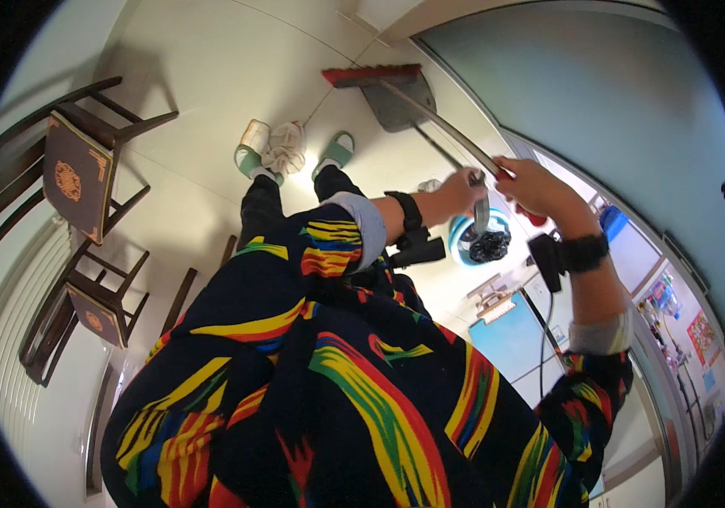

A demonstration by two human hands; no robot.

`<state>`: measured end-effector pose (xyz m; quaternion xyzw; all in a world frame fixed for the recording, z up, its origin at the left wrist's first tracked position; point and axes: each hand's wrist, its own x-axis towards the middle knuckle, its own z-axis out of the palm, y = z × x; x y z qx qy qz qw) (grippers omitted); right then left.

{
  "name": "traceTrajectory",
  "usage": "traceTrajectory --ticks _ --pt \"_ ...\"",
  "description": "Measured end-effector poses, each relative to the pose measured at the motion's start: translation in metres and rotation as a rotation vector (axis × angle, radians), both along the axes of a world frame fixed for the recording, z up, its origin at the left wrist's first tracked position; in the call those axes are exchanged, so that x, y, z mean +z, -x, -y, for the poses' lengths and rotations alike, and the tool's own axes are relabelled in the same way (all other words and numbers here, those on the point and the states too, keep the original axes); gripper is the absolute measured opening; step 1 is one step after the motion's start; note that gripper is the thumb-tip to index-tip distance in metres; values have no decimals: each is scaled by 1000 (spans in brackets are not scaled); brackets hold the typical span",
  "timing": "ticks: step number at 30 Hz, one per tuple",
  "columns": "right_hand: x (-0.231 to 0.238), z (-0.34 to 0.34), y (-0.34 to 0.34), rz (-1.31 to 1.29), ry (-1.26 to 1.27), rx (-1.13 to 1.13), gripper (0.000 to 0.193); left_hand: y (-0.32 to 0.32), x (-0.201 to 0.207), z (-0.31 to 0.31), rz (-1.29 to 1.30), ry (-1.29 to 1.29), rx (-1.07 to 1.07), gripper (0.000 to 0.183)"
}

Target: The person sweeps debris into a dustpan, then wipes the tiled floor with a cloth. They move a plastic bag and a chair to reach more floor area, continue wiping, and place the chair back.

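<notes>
My right hand point(540, 188) is closed around the upper end of a broom's pole, whose red grip shows below the fingers. The broom head point(369, 74) has red bristles and lies across the edge of a grey dustpan point(401, 103) on the floor ahead. My left hand point(462, 193) is wrapped round the dustpan's long handle near its grey looped end point(481, 218). The pole point(439, 118) slants above the dustpan handle. What the dustpan may hold cannot be made out.
A crumpled whitish cloth point(285, 148) lies between my green slippers point(340, 149). Below my hands stands a light-blue bin point(462, 230) with a black bag point(491, 245). Dark wooden chairs point(79, 173) stand at left. A frosted glass door point(600, 102) fills the upper right.
</notes>
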<state>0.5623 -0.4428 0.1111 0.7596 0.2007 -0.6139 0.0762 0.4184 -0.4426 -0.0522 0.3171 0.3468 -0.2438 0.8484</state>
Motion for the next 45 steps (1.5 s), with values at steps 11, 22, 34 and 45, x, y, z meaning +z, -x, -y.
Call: traceTrajectory --ticks 11,22,34,45 --pt "-31 -2 -10 149 -30 159 22 -36 -23 15 -43 9 301 91" --pt "-32 1 -11 122 36 65 23 -52 -27 45 -17 -358 353 72" --pt "-50 57 -60 309 -58 200 38 -22 -33 -59 283 23 -93 95" --pt "-46 82 -88 312 106 218 54 396 -106 -387 -379 -799 -27 45"
